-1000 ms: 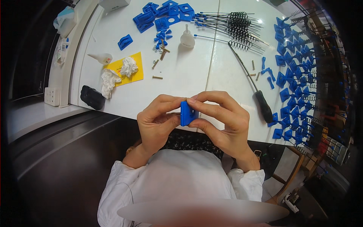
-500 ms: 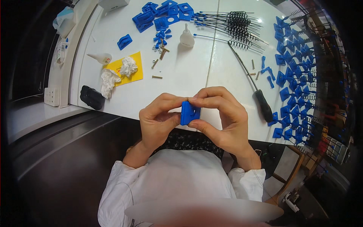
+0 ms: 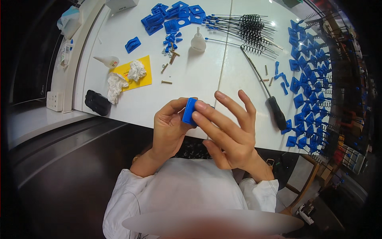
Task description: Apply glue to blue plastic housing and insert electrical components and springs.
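A small blue plastic block (image 3: 189,111) is held just above the near edge of the white table (image 3: 199,71). My left hand (image 3: 169,129) grips it from the left with thumb and fingers. My right hand (image 3: 227,129) has its fingers spread, and only two fingertips rest on the block's right face.
A black-handled screwdriver (image 3: 274,109) lies to the right of my hands. Many blue plastic parts (image 3: 308,95) line the right side, and more (image 3: 171,14) lie at the back. Long wire springs (image 3: 246,30), brass screws (image 3: 169,65), a yellow card with crumpled tissue (image 3: 135,73) and a black object (image 3: 97,102) lie on the table.
My right hand has opened and spread its fingers away from the block, which now rests mainly in my left hand.
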### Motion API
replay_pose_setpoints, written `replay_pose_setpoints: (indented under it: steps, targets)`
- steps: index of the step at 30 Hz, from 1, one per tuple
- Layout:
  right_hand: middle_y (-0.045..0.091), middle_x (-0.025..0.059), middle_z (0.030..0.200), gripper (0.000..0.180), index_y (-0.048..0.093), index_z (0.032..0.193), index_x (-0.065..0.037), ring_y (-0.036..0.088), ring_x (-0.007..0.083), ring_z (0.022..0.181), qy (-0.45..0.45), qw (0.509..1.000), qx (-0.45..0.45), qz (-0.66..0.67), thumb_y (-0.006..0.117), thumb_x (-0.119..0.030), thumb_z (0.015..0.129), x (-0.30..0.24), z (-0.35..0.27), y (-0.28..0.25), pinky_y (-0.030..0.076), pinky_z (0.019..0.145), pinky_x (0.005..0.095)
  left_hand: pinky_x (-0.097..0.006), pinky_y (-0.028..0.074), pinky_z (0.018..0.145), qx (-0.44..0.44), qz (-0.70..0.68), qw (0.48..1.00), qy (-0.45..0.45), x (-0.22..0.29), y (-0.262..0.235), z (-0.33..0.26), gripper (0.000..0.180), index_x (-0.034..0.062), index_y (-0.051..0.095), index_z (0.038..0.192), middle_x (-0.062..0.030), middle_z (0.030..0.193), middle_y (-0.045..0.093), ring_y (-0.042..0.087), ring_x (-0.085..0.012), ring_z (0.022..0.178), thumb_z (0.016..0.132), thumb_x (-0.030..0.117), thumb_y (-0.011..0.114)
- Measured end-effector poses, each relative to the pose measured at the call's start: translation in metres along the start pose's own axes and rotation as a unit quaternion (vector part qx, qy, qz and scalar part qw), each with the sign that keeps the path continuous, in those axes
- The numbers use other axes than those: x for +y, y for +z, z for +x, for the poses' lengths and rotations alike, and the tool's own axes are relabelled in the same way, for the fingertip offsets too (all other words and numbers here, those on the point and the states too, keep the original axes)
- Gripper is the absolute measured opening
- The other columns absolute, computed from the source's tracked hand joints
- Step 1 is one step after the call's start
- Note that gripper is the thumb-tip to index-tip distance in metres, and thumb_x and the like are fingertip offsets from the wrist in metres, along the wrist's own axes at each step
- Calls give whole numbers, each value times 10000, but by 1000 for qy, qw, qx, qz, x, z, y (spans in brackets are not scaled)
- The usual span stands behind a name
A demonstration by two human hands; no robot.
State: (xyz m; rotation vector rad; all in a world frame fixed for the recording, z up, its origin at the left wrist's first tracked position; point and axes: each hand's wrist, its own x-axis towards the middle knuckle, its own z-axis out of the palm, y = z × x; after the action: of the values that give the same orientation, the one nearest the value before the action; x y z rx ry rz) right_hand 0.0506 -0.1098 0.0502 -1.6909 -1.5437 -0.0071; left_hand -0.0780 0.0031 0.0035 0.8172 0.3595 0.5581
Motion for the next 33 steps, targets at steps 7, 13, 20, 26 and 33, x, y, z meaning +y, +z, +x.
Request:
replay_pose_setpoints:
  steps: [7, 13, 20, 26, 33]
  targets:
    - [595, 92, 1224, 526, 618, 1171, -71, 510, 339, 1183, -13, 997, 4, 70, 702, -147, 657, 3, -1, 3, 225, 1065, 527, -305, 523, 850, -13, 2, 1000, -1, 2, -2, -1, 326, -13, 531, 1176, -138, 1131, 601, 600, -204, 1031, 860, 8, 611]
    - [581, 177, 1203, 673, 518, 1216, 1, 505, 361, 1160, 58, 984, 109, 130, 811, -176, 637, 9, -7, -2, 312, 1021, 505, -425, 485, 946, -89, -30, 995, 46, 0, -2, 3, 328, -21, 534, 1160, -197, 1176, 577, 570, -335, 1108, 840, -92, 559]
    - [615, 88, 1150, 650, 552, 1201, -65, 529, 286, 1127, 48, 988, 101, 108, 832, -227, 637, 2, -10, 1, 306, 1027, 510, -419, 505, 921, -105, -30, 992, 57, 1, 3, 0, 295, 23, 586, 1087, -179, 1124, 597, 598, -308, 1060, 801, -37, 633]
    - [633, 65, 1091, 557, 610, 1132, -89, 560, 266, 1075, 42, 988, 105, 105, 831, -206, 634, 0, -12, 1, 317, 1017, 500, -415, 497, 928, -129, 3, 987, 93, 0, 1, 1, 287, -18, 590, 1086, -208, 1137, 587, 591, -307, 1062, 827, -127, 530]
    - [642, 53, 1052, 483, 676, 1064, -123, 579, 251, 1002, 34, 993, 83, 73, 820, -183, 607, -4, -6, -5, 370, 962, 478, -381, 495, 936, -124, 51, 986, 96, 1, 3, 0, 348, -45, 561, 1125, -195, 1178, 553, 527, -283, 1155, 807, -164, 483]
